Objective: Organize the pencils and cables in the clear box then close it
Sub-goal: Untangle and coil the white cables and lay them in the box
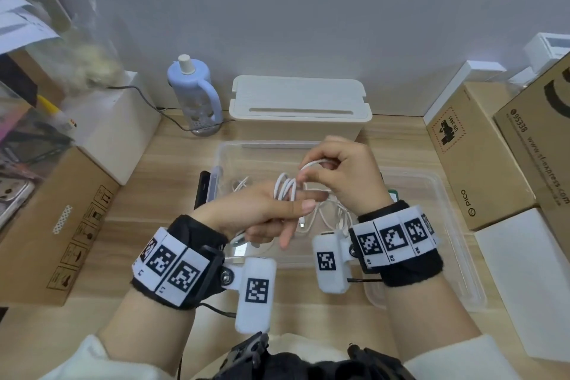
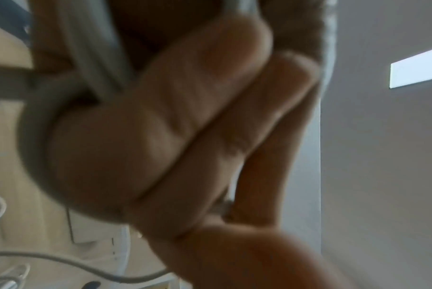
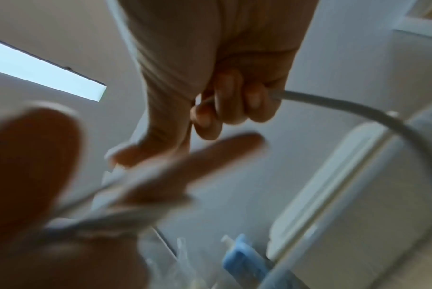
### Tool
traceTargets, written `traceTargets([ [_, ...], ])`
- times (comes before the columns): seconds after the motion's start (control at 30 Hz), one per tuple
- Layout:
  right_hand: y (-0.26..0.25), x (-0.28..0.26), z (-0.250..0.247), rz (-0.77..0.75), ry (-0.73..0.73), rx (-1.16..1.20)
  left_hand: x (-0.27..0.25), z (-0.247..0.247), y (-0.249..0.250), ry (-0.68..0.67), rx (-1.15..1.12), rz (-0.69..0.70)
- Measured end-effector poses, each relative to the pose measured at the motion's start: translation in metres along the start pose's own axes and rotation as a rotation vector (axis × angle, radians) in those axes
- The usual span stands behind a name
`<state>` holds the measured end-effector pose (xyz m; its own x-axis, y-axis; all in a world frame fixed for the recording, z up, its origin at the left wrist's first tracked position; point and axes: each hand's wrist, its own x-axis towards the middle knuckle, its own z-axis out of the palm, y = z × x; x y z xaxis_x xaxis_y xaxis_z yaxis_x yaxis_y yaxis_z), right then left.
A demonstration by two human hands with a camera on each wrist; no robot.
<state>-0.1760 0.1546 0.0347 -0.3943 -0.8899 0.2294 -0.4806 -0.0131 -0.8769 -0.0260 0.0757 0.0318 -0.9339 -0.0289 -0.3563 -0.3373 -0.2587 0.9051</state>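
Note:
Above the clear box (image 1: 268,145), my left hand (image 1: 268,213) reaches out with a white cable (image 1: 285,188) wound in several loops round its fingers. My right hand (image 1: 339,176) grips the free run of that cable just above the coil, fingers curled round it. In the left wrist view the cable (image 2: 37,136) loops around my close-pressed fingers (image 2: 185,117). The right wrist view has the cable (image 3: 358,105) leaving my right fist (image 3: 234,109). More white cables (image 1: 333,216) lie in the box. I see no pencils.
The clear lid (image 1: 447,225) lies right of the box. A white lidded case (image 1: 299,108) and a blue bottle (image 1: 197,92) stand behind it. Cardboard boxes flank the desk at left (image 1: 55,225) and right (image 1: 475,157). A dark flat item (image 1: 203,191) stands against the box's left side.

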Motion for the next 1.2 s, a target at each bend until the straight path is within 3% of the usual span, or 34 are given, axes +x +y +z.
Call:
traceTargets([
  [0.07,0.008,-0.002,0.001,0.075,0.004,0.087,-0.004,-0.004,-0.004,-0.121,-0.225,0.084],
  [0.13,0.013,-0.006,0.005,0.151,-0.035,0.068,-0.007,-0.007,-0.004,-0.155,-0.478,0.219],
  [0.17,0.015,-0.008,0.007,0.179,-0.082,0.029,-0.007,-0.006,-0.001,-0.098,-0.538,0.286],
  [0.23,0.011,-0.014,0.012,0.179,-0.214,-0.075,-0.003,-0.009,0.0,0.152,-0.531,0.336],
  [0.3,0.001,-0.017,0.015,0.101,-0.315,-0.197,0.002,-0.012,-0.001,0.404,-0.43,0.304],
  [0.37,-0.013,-0.02,0.016,0.026,-0.347,-0.256,0.007,-0.013,-0.002,0.518,-0.31,0.278],
  [0.47,-0.03,-0.019,0.018,-0.029,-0.382,-0.293,0.012,-0.007,-0.002,0.556,-0.266,0.324],
  [0.67,-0.026,-0.023,0.018,0.033,-0.583,-0.266,0.01,-0.007,0.006,0.609,-0.475,0.617],
  [0.73,-0.02,-0.026,0.017,0.072,-0.645,-0.227,0.005,-0.011,0.008,0.543,-0.602,0.659],
  [0.77,-0.016,-0.026,0.016,0.1,-0.656,-0.204,0.002,-0.014,0.008,0.446,-0.672,0.666],
  [0.87,-0.001,-0.021,0.008,0.182,-0.612,-0.204,-0.01,-0.019,0.007,-0.066,-0.879,0.547],
  [0.93,0.005,-0.015,0.0,0.196,-0.508,-0.236,-0.011,-0.019,0.002,-0.232,-0.847,0.333],
  [1.03,0.003,-0.009,-0.01,0.156,-0.327,-0.242,-0.007,-0.016,-0.006,-0.206,-0.626,0.088],
  [1.2,-0.008,-0.005,-0.011,-0.083,-0.244,-0.226,-0.004,-0.005,-0.002,-0.094,-0.255,-0.029],
])
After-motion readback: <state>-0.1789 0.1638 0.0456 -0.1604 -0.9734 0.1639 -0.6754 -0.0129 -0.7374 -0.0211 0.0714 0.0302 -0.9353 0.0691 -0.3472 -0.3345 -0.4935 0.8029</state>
